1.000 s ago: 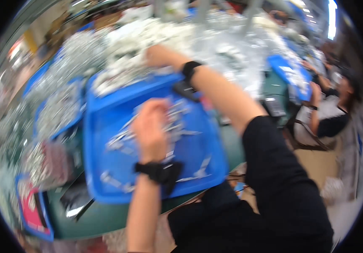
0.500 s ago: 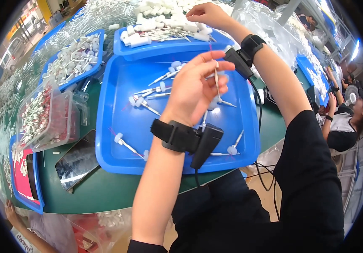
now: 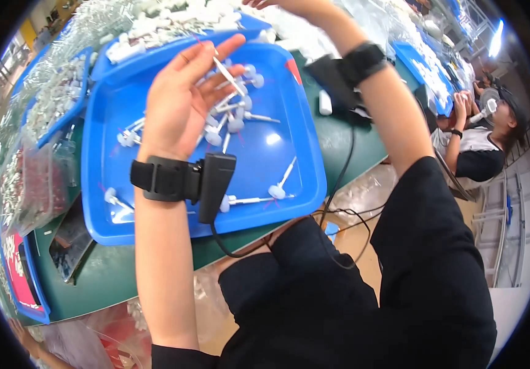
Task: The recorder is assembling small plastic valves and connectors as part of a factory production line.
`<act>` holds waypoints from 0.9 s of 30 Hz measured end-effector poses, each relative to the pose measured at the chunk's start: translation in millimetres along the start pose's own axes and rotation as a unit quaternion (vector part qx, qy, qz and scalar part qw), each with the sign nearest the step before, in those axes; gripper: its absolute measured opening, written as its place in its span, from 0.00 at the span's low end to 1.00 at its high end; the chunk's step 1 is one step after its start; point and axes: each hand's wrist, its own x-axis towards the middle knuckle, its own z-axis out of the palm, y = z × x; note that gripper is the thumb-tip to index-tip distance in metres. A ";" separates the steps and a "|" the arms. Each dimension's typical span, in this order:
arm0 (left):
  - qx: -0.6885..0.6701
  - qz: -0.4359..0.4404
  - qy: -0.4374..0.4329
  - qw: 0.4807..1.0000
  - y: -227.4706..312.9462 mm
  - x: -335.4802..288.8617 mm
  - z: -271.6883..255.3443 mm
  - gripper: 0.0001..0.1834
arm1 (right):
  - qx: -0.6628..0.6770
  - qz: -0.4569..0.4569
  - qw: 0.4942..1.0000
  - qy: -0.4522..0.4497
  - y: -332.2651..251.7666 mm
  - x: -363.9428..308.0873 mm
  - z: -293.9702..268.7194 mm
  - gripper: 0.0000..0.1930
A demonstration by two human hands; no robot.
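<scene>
My left hand (image 3: pixel 182 101) is over the blue tray (image 3: pixel 315 178), palm turned up. Its thumb and a finger pinch a thin white stick (image 3: pixel 229 75), while the other fingers are loosely stretched. Beneath and beside it in the tray lie several white sticks with frosted round caps, such as a capped stick (image 3: pixel 282 184) near the front right corner; fine pink threads show at some. At the top edge my right hand (image 3: pixel 292 5) reaches past the tray, largely cut off by the picture's rim, so what its fingers hold is hidden.
Beyond the tray stands another blue tray (image 3: pixel 102 66) with white cylinders. On the left are a blue tray of small white parts (image 3: pixel 56 92), a clear plastic box (image 3: pixel 43 184) and a phone (image 3: pixel 71 243). Cables (image 3: pixel 345 184) hang from my wrist devices. A co-worker (image 3: pixel 480 135) sits at right.
The view has swung, so the trays appear further left. My left hand still pinches the stick. My right hand has moved toward the top edge and partly out of view.
</scene>
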 end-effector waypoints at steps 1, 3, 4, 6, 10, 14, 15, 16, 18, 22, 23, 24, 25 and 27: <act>0.009 0.002 0.009 1.000 2.8 -2.5 -0.4 0.10 | 0.067 0.066 0.992 -0.084 -7.1 -17.9 -11.2 0.14; 0.014 0.006 0.016 1.000 -0.2 -0.2 0.2 0.13 | -0.054 0.109 0.982 -0.148 -13.2 -57.9 -25.8 0.14; 0.012 0.003 0.010 1.000 -3.3 1.4 2.0 0.13 | -0.154 0.102 0.967 -0.173 -15.7 -77.4 -33.8 0.13; 0.010 -0.001 0.039 0.999 -4.1 0.7 2.0 0.15 | -0.288 0.100 0.937 -0.170 -5.0 -102.5 -35.9 0.14; 0.009 -0.018 0.073 0.997 -5.1 -1.7 -5.7 0.16 | -0.460 0.045 0.884 -0.078 38.6 -111.8 -27.4 0.24; 0.071 0.000 0.101 0.992 -0.3 -4.7 -4.8 0.13 | -0.566 0.171 0.806 -0.013 50.4 -102.7 -17.0 0.31; 0.070 0.002 0.109 0.992 -1.2 -4.5 -3.0 0.13 | -0.535 0.209 0.818 -0.024 58.0 -100.8 -26.7 0.33; 0.076 0.008 0.118 0.990 -4.0 -1.8 -1.7 0.13 | -0.504 0.247 0.827 -0.035 66.4 -100.1 -36.7 0.36; 0.088 0.022 0.126 0.988 -0.6 -4.1 -1.6 0.13 | -0.521 0.266 0.811 0.012 71.6 -100.9 -47.7 0.37; 0.108 0.025 0.142 0.984 0.0 -3.5 4.5 0.13 | -0.574 0.323 0.741 0.128 47.6 -107.7 -53.6 0.34; 0.113 0.028 0.137 0.984 0.8 -3.0 4.2 0.13 | -0.571 0.314 0.748 0.123 35.6 -107.0 -49.0 0.34; 0.115 0.032 0.149 0.982 1.5 -3.4 2.9 0.13 | -0.555 0.322 0.766 0.023 21.5 -105.9 -45.3 0.30; 0.122 0.036 0.146 0.981 -0.8 -1.5 2.6 0.14 | -0.537 0.327 0.774 -0.076 9.0 -106.1 -45.2 0.26; 0.140 0.034 0.147 0.979 1.6 -6.9 -2.2 0.14 | -0.483 0.273 0.825 -0.103 -24.1 -101.9 -19.8 0.22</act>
